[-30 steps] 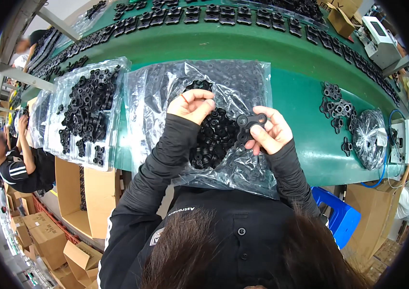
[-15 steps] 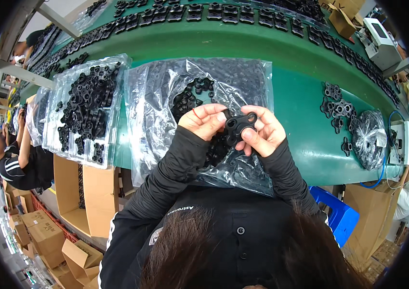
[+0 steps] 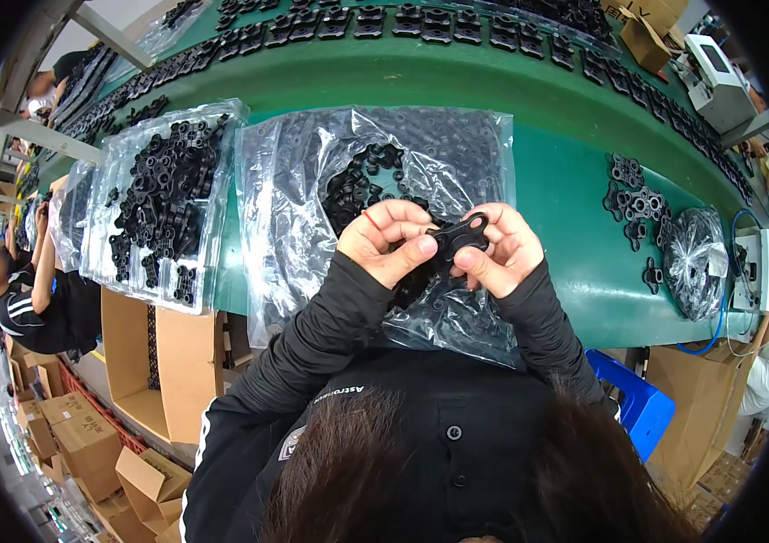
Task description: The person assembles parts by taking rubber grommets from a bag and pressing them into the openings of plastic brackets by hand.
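Between both hands I hold a black part with several ring-ended arms (image 3: pixel 462 237) over a clear plastic bag. My left hand (image 3: pixel 391 242) pinches its left end between thumb and fingers; whether a smaller piece is in that pinch I cannot make out. My right hand (image 3: pixel 504 249) grips the right side, thumb in front and fingers behind. Beneath the hands lies the clear bag (image 3: pixel 289 172), torn in the middle, with small black ring-shaped pieces (image 3: pixel 348 195) showing through the hole.
To the left is a clear tray (image 3: pixel 99 244) with a heap of black parts (image 3: pixel 167 181). Several finished-looking black parts (image 3: pixel 638 204) and a bagged bundle (image 3: pixel 695 262) lie right. Rows of parts (image 3: pixel 366 23) line the far side. A blue stool (image 3: pixel 633 407) stands below; a co-worker (image 3: pixel 36 299) is at left.
The black part has been tilted in my hands, so it shows more edge-on. My left thumb has come down onto its left end, and both hands have shifted slightly.
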Demonstrator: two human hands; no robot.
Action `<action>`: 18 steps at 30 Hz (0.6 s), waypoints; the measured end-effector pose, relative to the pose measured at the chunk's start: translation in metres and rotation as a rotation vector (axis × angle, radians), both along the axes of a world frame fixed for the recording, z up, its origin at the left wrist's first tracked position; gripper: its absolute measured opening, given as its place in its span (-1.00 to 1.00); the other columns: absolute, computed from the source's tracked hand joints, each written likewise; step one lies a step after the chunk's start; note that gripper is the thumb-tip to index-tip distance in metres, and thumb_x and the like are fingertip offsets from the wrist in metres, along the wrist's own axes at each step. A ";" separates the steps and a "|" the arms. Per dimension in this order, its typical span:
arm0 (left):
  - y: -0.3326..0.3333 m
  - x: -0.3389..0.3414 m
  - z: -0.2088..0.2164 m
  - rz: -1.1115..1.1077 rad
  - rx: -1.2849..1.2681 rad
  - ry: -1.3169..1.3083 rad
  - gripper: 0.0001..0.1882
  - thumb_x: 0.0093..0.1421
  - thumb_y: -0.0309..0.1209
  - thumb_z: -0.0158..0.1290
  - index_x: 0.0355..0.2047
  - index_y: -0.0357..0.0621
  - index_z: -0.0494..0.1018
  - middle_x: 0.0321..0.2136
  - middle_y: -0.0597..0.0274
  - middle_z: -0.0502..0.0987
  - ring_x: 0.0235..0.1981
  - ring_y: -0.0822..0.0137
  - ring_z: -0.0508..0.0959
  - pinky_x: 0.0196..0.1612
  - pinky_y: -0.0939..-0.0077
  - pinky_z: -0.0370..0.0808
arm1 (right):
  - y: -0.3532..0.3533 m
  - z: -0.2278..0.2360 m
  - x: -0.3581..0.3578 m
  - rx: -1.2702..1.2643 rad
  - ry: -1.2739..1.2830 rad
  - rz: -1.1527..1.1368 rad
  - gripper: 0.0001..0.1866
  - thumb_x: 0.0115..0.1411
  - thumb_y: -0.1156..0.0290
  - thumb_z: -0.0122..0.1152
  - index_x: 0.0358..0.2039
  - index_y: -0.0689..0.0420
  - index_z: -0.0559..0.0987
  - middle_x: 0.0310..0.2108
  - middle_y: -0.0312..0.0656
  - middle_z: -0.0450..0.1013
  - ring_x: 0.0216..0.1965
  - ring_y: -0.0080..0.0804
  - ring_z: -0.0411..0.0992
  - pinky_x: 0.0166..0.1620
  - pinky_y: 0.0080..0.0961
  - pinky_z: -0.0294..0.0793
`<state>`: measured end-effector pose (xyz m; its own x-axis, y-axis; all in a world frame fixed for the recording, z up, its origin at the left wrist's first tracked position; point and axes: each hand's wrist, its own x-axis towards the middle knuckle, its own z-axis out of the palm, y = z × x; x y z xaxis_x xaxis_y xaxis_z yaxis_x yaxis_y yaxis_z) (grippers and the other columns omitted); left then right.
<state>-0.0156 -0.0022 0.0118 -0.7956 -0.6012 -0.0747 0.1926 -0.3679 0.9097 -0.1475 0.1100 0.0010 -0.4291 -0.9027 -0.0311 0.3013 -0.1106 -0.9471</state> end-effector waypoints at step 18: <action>-0.093 -0.034 -0.044 0.271 -1.829 -0.846 -0.87 -0.10 -0.35 0.06 -0.49 -0.04 0.47 -0.55 0.28 0.48 -0.46 0.20 0.42 -0.30 0.40 0.29 | 0.014 -0.005 -0.011 0.087 0.052 -0.095 -0.65 -0.15 0.65 0.24 -0.33 0.18 0.34 -0.46 -0.27 0.40 -0.55 -0.67 0.31 -0.43 -0.81 0.29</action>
